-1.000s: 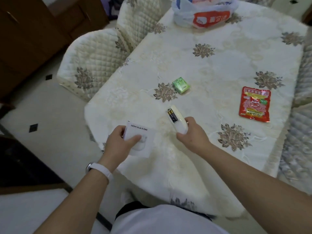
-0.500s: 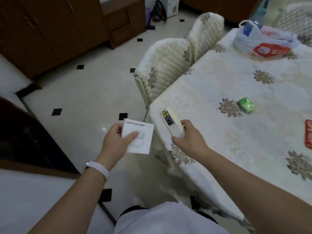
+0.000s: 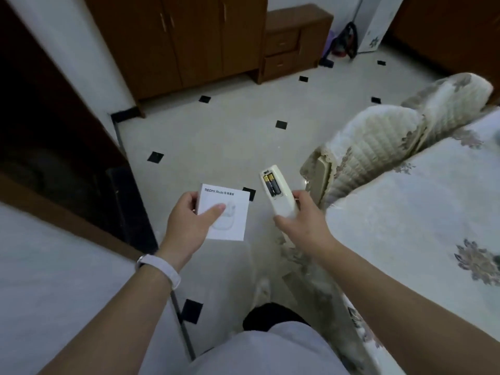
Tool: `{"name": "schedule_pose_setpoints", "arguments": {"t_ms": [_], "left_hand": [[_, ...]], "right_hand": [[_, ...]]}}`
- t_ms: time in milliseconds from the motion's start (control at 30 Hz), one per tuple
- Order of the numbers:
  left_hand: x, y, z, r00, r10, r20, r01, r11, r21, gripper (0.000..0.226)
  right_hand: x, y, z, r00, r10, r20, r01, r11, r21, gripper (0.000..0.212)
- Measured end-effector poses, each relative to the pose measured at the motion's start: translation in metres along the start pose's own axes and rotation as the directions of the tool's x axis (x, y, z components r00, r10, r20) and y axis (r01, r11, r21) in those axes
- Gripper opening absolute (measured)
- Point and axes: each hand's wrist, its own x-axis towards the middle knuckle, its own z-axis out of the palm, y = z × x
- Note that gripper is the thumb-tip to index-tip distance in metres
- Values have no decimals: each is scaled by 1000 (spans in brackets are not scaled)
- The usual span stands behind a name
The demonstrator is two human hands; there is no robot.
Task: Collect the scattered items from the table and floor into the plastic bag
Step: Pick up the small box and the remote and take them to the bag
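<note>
White earbuds box held in left hand, remote in right hand

A small white square box (printed "REDMI Buds") lies face up, held level in the left grip above the floor. A cream remote, back cover off with two batteries showing, points away in the right grip.

A white band wraps the wrist just behind the left hand and its fingers. The left forearm and right forearm are bare. Farther back from the fingers are a pale grey shirt, a black garment and a blurred whitish shoe.
</note>
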Motion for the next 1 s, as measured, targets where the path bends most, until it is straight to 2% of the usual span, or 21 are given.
{"name": "schedule_pose_setpoints", "arguments": {"t_ms": [100, 300, 500, 733, 1000], "left_hand": [[39, 4, -5, 999, -29, -37, 28, 1000, -8, 29], [145, 41, 3, 995, -50, -83, 50, 999, -7, 36], [233, 96, 36, 999, 10, -52, -11, 1000, -14, 29], [333, 117, 59, 999, 45, 10, -45, 998, -34, 29], [490, 133, 74, 992, 58, 113, -46, 993, -106, 27]], "right_hand": [[49, -17, 14, 999, -45, 23, 45, 998, 32, 53], [169, -49, 20, 996, -39, 77, 30, 993, 113, 44], [265, -95, -16, 993, -79, 85, 70, 992, 109, 44], [349, -132, -32, 998, -59, 35, 55, 992, 111, 42], [459, -168, -13, 994, 89, -70, -76, 982, 171, 40]]}}
